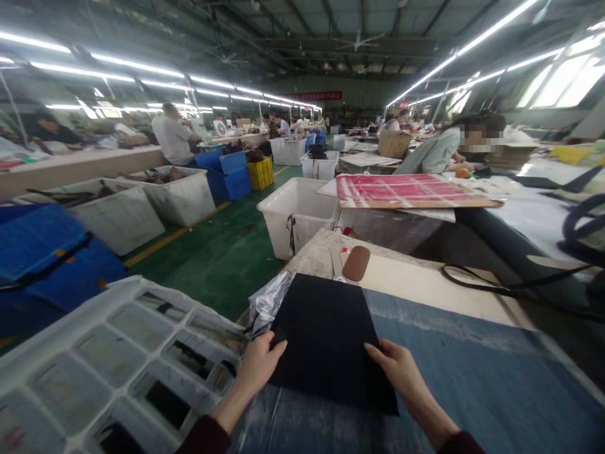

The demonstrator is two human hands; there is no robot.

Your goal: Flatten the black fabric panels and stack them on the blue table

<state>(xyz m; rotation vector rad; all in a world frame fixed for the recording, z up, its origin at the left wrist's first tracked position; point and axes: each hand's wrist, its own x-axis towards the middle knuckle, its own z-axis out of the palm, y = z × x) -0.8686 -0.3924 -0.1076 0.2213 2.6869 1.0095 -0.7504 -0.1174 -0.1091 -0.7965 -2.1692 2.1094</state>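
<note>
A flat black rectangular sheet [326, 334] lies over the blue-grey work surface [454, 359]; whether it is cloth or leather I cannot tell. My left hand [259, 362] grips its left edge, thumb on top and the other fingers partly hidden. On the opposite edge my right hand [394, 362] holds the sheet the same way, thumb uppermost. Crumpled silvery plastic [269, 302] shows beside the sheet's far left corner. Just beyond the sheet sits a brown rounded piece [356, 263], near a pale board [416, 284].
A white plastic crate wall with openings [113, 359] stands at my left. Past the table is a white bin [302, 208]. A red-and-white board [406, 189] lies on a stack ahead right. Black straps [510, 290] cross the right side. A person [435, 151] leans over another table.
</note>
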